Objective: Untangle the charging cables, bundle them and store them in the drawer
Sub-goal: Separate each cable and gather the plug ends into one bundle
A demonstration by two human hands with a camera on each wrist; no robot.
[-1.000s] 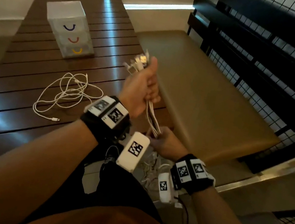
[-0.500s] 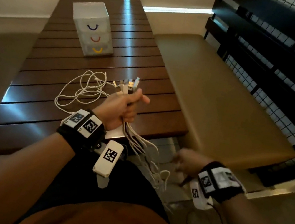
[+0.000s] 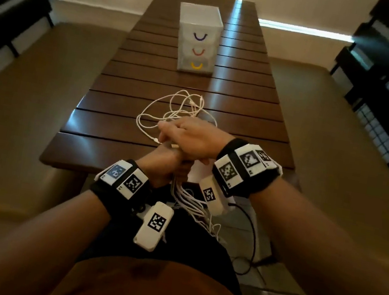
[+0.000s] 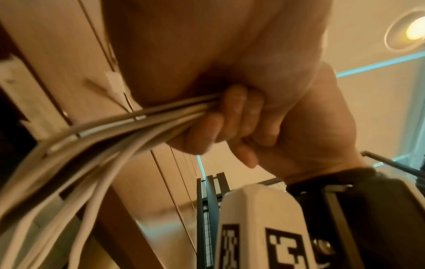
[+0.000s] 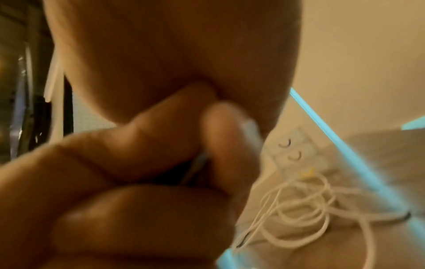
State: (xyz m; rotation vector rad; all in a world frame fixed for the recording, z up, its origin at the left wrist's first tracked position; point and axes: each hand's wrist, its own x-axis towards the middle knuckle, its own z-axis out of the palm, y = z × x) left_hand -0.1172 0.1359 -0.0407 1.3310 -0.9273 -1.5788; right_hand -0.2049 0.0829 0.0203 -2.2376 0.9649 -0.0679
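Here the left hand (image 3: 164, 161) sits just off the near edge of the slatted wooden table (image 3: 100, 149), fist wrapped round a sheaf of white charging cables (image 3: 191, 206) whose loose lengths trail down past the edge toward the person's lap. Gripping them near one end looks deliberate: it keeps the ends gathered so the strands hang roughly side by side rather than knotting again. The left wrist view confirms it, with the fingers (image 4: 230, 116) curled tight over several parallel cables.

The right hand (image 3: 190, 137) lies on top of the left, touching it, over the upper end of the sheaf. Its fingers (image 5: 142, 136) are bent and the thumb meets them around something pale, probably a cable end or plug, but the right wrist view is too blurred to be sure what it pinches.

One more white cable (image 3: 168, 112) lies in a loose tangle on the table, just beyond the hands, touched by neither as far as I can tell. Further along the table stands the small translucent drawer unit (image 3: 198, 39), its three drawers closed, with purple, red and yellow handles. I judge the bundling unfinished and storing not begun.
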